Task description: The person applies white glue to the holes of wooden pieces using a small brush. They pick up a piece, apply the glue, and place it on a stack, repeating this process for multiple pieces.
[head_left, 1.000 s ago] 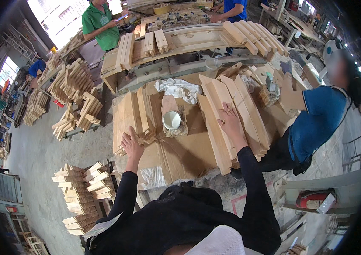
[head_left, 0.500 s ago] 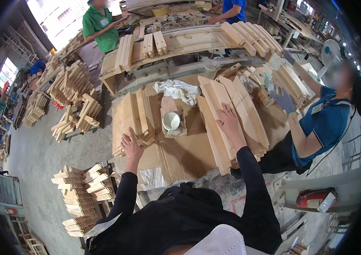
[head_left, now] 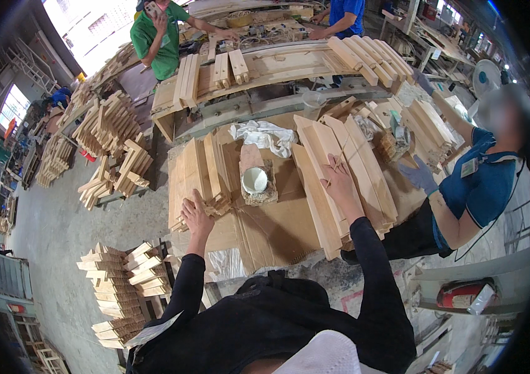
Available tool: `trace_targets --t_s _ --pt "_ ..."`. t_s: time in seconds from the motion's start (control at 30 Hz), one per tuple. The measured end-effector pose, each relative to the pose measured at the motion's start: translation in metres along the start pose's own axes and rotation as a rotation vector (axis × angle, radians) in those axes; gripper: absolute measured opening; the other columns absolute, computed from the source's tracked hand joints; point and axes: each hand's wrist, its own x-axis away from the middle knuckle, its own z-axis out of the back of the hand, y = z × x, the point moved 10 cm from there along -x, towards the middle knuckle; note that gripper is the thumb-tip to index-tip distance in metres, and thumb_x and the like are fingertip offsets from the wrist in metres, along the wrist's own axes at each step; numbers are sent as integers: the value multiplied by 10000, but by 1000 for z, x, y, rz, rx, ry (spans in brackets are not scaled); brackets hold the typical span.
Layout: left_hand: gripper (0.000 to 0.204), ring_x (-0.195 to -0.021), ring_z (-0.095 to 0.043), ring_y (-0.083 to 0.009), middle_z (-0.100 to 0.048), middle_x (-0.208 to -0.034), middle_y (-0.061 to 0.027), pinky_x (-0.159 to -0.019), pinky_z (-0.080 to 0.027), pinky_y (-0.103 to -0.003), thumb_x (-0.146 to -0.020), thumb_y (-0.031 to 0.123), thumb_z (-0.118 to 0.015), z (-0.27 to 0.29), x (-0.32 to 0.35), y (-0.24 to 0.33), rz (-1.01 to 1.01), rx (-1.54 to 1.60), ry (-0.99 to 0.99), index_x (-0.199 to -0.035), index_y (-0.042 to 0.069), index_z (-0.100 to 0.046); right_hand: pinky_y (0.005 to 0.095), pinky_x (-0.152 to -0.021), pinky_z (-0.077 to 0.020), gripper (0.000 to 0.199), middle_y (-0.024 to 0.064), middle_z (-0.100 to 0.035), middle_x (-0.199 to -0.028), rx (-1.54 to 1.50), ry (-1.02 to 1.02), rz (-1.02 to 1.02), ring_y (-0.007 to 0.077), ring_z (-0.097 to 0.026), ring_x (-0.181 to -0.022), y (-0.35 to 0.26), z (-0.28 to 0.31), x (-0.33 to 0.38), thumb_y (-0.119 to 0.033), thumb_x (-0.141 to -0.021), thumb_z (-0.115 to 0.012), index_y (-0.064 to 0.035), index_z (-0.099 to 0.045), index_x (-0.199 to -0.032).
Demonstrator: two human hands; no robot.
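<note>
My left hand [head_left: 197, 213] lies with its fingers spread on the near end of a stack of pale wooden boards [head_left: 187, 171]. It holds nothing. My right hand [head_left: 339, 181] rests over a second row of long wooden pieces [head_left: 318, 156], a thin stick [head_left: 338, 163] tucked between its fingers. Between the two stacks, a white cup [head_left: 254, 180] with pale contents sits on a crusted wooden block [head_left: 260, 198]. Beyond it is a crumpled white cloth [head_left: 265, 137]. Cardboard [head_left: 271, 230] covers the table under these things.
At the right, a gloved co-worker [head_left: 480, 181] stands by more wooden pieces [head_left: 427, 124]. A long bench [head_left: 265, 65] with wooden parts runs across the back, a person in green [head_left: 164, 47] behind it. Stacked wood [head_left: 112, 293] stands on the floor at lower left.
The co-worker's gloved hand has drawn back from the block at the right. The person in green now holds a phone up and reaches across the bench. My hands stay nearly in place.
</note>
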Motion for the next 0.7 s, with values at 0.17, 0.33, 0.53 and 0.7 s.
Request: trace_targets --t_s 0.17,0.33,0.53,0.7 --pt "1184 -1328 -281 -446 -246 -1427 -307 -1077 -247 -524 -633 208 -827 -4 -1 -3 6 -10 -6 -1530 143 -57 438 -1122 -296 480 158 -408 -1459 5 -10 -6 310 -374 -1356 -1 0 0 -150 -712 -745 -78 -593 -1161" --pt "1180 -1329 -281 -447 -242 -1430 -307 -1073 -255 -525 -635 199 -812 -3 -2 -2 -6 -9 -17 -1531 150 -46 441 -1119 -300 453 162 -405 -1459 0 15 -7 304 -376 -1354 0 0 1 -136 -717 -735 -70 -592 -1142" --pt "1176 -1318 -293 -441 -238 -1429 -297 -1066 -264 -524 -633 184 -803 -2 -2 -2 8 1 -30 -1533 171 -46 439 -1130 -287 461 145 -381 -1482 25 -3 4 291 -367 -1364 -4 3 1 -162 -733 -742 -66 -593 -1159" --pt "1177 -1312 -294 -432 -243 -1421 -285 -1062 -264 -521 -635 191 -811 -1 -1 -1 -1 -2 -25 -1531 158 -50 447 -1126 -284 432 164 -397 -1464 30 12 4 301 -376 -1354 -5 4 1 -147 -730 -723 -63 -594 -1133"
